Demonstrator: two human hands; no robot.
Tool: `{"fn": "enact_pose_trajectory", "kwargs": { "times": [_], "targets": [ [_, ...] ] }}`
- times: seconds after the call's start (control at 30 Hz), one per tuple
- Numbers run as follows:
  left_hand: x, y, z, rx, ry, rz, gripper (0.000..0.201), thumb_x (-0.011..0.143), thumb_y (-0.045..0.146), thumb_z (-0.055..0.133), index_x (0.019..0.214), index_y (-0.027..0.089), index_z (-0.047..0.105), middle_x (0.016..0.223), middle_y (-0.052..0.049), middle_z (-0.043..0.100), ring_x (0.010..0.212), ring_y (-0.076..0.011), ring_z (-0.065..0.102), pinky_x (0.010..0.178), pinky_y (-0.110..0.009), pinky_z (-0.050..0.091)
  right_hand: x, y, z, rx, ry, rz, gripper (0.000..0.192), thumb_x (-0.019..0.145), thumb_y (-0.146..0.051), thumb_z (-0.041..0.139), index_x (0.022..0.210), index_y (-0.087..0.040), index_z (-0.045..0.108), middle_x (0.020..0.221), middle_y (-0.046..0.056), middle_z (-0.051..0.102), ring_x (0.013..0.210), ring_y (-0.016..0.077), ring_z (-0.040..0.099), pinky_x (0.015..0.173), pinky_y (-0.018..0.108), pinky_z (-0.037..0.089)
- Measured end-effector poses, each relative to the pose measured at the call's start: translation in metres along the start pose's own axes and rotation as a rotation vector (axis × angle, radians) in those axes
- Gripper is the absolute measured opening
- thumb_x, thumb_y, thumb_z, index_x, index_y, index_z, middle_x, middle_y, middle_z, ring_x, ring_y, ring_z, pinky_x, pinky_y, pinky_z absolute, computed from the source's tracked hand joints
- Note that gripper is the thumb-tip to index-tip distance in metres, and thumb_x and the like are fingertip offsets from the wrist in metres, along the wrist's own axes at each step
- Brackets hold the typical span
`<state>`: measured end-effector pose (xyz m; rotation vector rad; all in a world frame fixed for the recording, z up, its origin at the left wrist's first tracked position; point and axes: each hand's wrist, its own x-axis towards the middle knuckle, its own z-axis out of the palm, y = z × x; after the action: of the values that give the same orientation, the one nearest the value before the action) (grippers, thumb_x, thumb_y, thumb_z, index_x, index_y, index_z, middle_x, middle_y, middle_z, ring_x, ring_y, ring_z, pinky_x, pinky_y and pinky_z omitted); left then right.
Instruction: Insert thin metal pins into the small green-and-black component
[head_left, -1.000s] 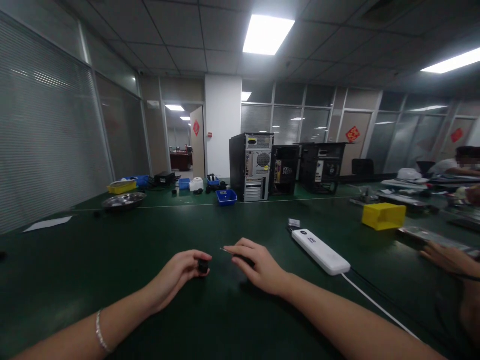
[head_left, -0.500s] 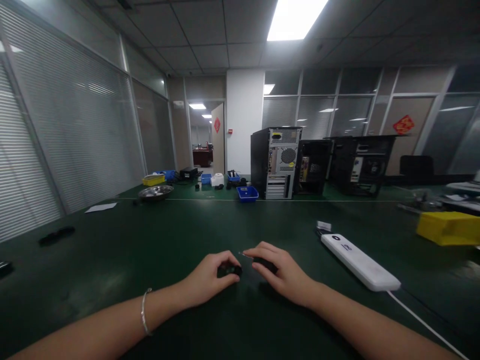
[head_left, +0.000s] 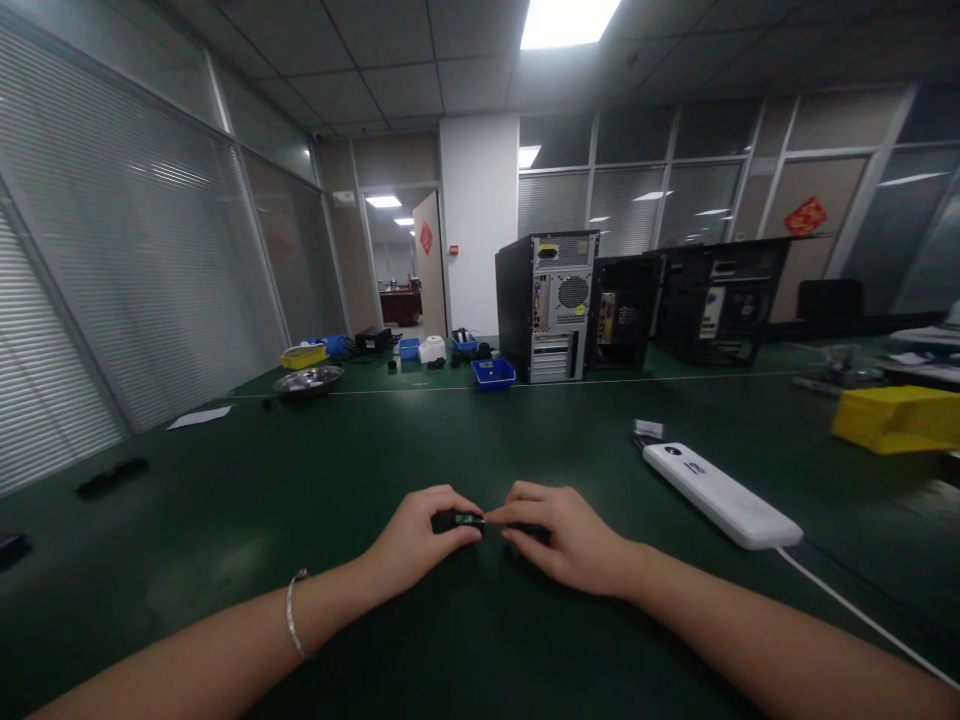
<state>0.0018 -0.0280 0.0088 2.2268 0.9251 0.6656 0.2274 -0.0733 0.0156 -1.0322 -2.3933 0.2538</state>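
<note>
- Left hand: thumb and fingers pinched about a small black part, green patch facing up; held low over the table, in front of the wearer.
- Right hand: closed round a dark, slim tool, its end aimed at the part; right fingertip close by. Contact too blurred to tell.
- Step in hand, as judged: working the part's near end with the tool.
- Next move seemed to call for a steady left pinch and small, light tool strokes.
- Farther right: white block, cabled. Beyond: blue tray.
</note>
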Motion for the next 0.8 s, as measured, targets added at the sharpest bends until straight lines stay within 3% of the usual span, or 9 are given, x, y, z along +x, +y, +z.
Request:
{"fn": "enact_pose_trajectory", "kwargs": {
  "times": [0.43, 0.8],
  "targets": [
    [-0.0051, -0.0003, 0.0008, 0.089, 0.041, 0.171, 0.024, 0.085, 0.029, 0.057, 0.105, 0.024, 0.069, 0.097, -0.006, 0.069, 0.09, -0.0204, 0.06, 0.08, -0.03, 0.045, 0.0022, -0.006, 0.0049, -0.07, 0.035, 0.005, 0.031, 0.087, -0.019, 0.051, 0.113, -0.028, 0.064, 0.094, 0.003, 0.063, 0.077, 0.0158, 0.062, 0.067, 0.025, 0.045],
    [-0.0014, -0.0004, -0.0026, -0.14, 0.017, 0.059, 0.024, 0.083, 0.031, 0.059, 0.103, 0.024, 0.07, 0.099, -0.002, 0.072, 0.093, -0.021, 0.063, 0.083, -0.028, 0.045, 0.0052, -0.0061, 0.0072, 0.194, 0.085, 0.071, 0.027, 0.089, -0.018, 0.053, 0.112, -0.024, 0.064, 0.093, 0.004, 0.065, 0.085, 0.0173, 0.061, 0.075, 0.029, 0.047]
  ]
}}
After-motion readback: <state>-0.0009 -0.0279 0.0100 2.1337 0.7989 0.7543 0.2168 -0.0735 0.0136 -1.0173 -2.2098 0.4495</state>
